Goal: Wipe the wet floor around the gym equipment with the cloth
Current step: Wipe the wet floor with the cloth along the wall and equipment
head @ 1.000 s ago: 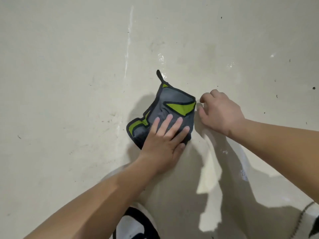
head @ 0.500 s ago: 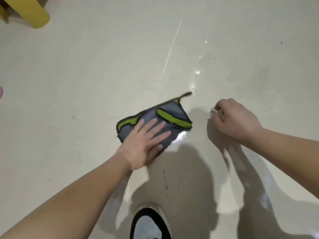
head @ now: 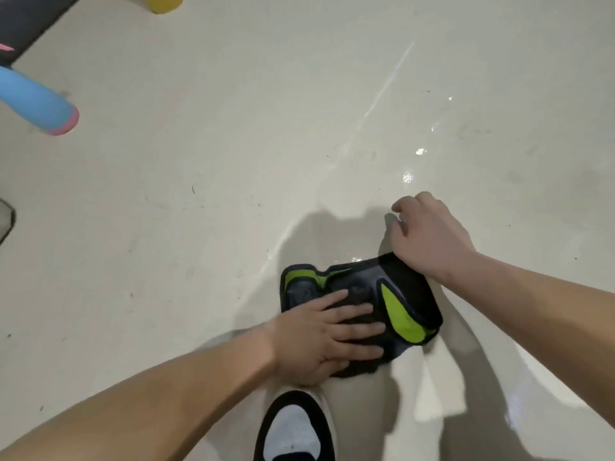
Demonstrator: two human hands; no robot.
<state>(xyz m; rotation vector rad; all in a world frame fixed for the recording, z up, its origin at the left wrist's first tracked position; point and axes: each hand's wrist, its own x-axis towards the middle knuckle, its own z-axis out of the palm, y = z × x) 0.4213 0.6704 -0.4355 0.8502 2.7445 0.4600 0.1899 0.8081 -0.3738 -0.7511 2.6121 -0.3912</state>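
A grey cloth [head: 404,294] with black trim and lime-green patches lies flat on the pale floor [head: 216,181]. My left hand [head: 327,337] presses down on its near left part, fingers spread and pointing right. My right hand [head: 429,234] rests on the floor just beyond the cloth's far right corner, fingers curled into a loose fist, its wrist over the cloth's edge. Wet glints [head: 407,177] shine on the floor beyond my right hand.
A blue roller with a pink end [head: 36,104] lies at the far left. A yellow object [head: 164,3] and a dark mat [head: 30,18] sit at the top left. My black-and-white shoe [head: 294,427] stands just below the cloth.
The cloth and my left hand have slid toward me and to the right, close to my shoe. My right hand stayed beside it. The view tilted, bringing the blue roller into sight.
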